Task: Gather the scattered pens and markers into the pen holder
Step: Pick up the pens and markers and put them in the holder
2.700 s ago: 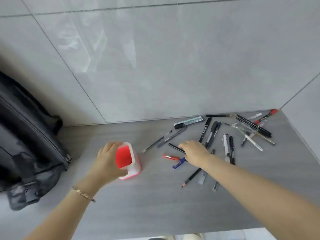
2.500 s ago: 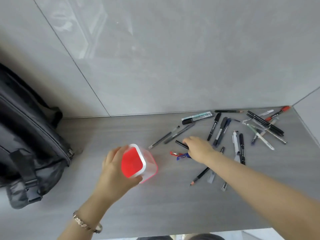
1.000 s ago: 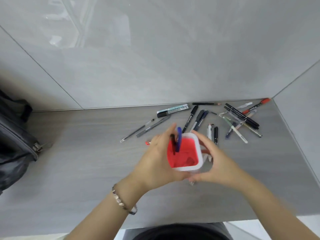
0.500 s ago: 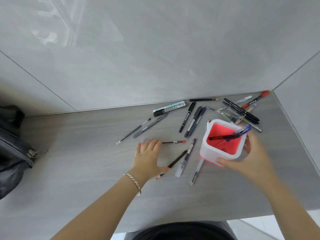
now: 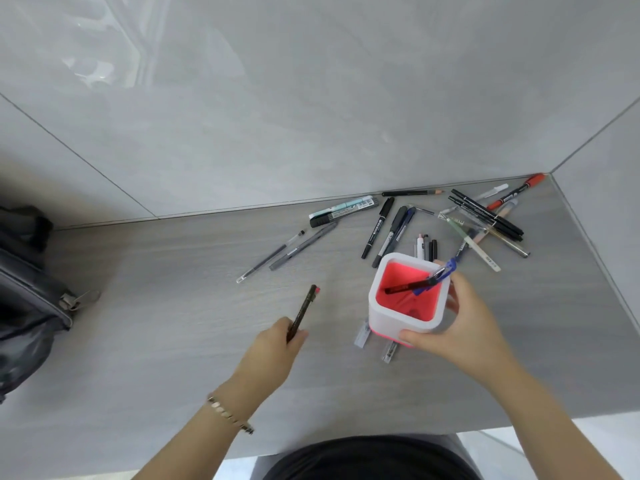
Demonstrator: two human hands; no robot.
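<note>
My right hand [image 5: 460, 327] grips the white pen holder [image 5: 398, 315] with the red inside, lifted and tilted over the grey table. A blue pen [image 5: 437, 278] and a dark pen lean inside it. My left hand [image 5: 273, 344] pinches a dark pencil with a red end [image 5: 304, 311], its tip pointing up and away, left of the holder. Several pens and markers [image 5: 485, 220] lie scattered at the back right. Two thin grey pens [image 5: 291, 249] lie further left. Two clear pens [image 5: 374, 341] poke out from under the holder.
A black bag [image 5: 27, 299] rests at the table's left edge. Grey tiled walls close off the back and the right corner. The table's front edge [image 5: 346, 434] runs just above my dark clothing. Bare grey tabletop [image 5: 156, 323] lies between the bag and my left hand.
My left hand has lifted a dark pencil off the table. My right hand has brought the holder a little left and nearer, over the two clear pens.
</note>
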